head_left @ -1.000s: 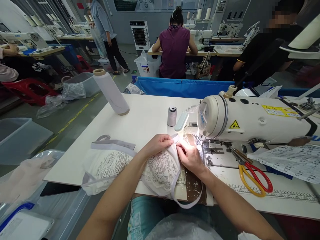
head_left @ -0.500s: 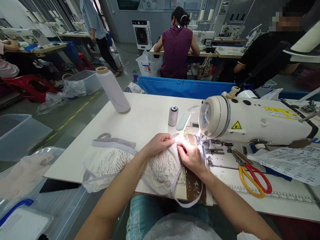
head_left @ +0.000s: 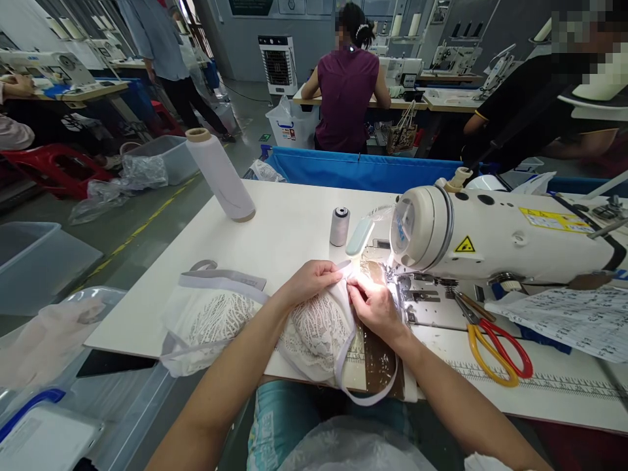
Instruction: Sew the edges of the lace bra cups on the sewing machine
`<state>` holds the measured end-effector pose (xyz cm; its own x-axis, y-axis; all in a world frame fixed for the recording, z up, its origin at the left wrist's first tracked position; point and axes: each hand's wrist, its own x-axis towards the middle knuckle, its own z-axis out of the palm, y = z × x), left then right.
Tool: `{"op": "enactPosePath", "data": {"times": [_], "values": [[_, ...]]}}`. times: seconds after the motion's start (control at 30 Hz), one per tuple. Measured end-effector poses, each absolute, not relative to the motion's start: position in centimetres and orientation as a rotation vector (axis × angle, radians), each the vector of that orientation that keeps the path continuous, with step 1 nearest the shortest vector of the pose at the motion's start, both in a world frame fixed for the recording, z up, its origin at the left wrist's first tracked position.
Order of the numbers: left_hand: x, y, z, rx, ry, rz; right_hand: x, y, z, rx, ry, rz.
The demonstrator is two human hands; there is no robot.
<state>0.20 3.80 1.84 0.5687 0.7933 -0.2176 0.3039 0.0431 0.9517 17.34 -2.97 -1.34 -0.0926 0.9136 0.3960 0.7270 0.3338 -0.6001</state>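
Observation:
A white lace bra [head_left: 321, 330] with pale grey edging lies across the front of the table, one cup under my hands and the other out to the left. My left hand [head_left: 316, 280] pinches its upper edge. Close beside it, my right hand [head_left: 373, 302] grips the same edge between thumb and fingers. Both hands are just left of the lit needle area of a white sewing machine [head_left: 510, 229]. A narrow strap loops down over the table's front edge. The fingertips partly hide the fabric they hold.
A small thread spool [head_left: 339, 226] and a large thread cone [head_left: 220, 175] stand on the white table [head_left: 284, 216]. Scissors [head_left: 495, 347] with red and yellow handles lie at the right near a printed sheet [head_left: 569, 320]. Clear plastic bins [head_left: 44, 261] are at the left. Other people sit farther back.
My hands and the bra stay almost in place. In the background, a walking person in a blue shirt has moved left, and the person in black at the right has shifted.

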Motion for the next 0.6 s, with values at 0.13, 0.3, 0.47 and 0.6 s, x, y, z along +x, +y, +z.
{"op": "enactPosePath", "data": {"times": [0.13,0.3,0.47,0.6], "values": [[0.13,3.81,1.8,1.539,0.959,0.483,17.37,-2.98,-1.36,-1.421,-1.839,0.39],[0.12,3.8,1.92,1.548,0.97,0.475,17.36,-2.98,-1.24,-1.43,-1.826,0.41],[0.14,3.78,2.08,1.556,0.971,0.473,17.41,-2.98,-1.24,-1.41,-1.84,0.411],[0.19,3.71,2.26,1.562,0.963,0.471,17.43,-2.98,-1.21,-1.421,-1.844,0.402]]}}
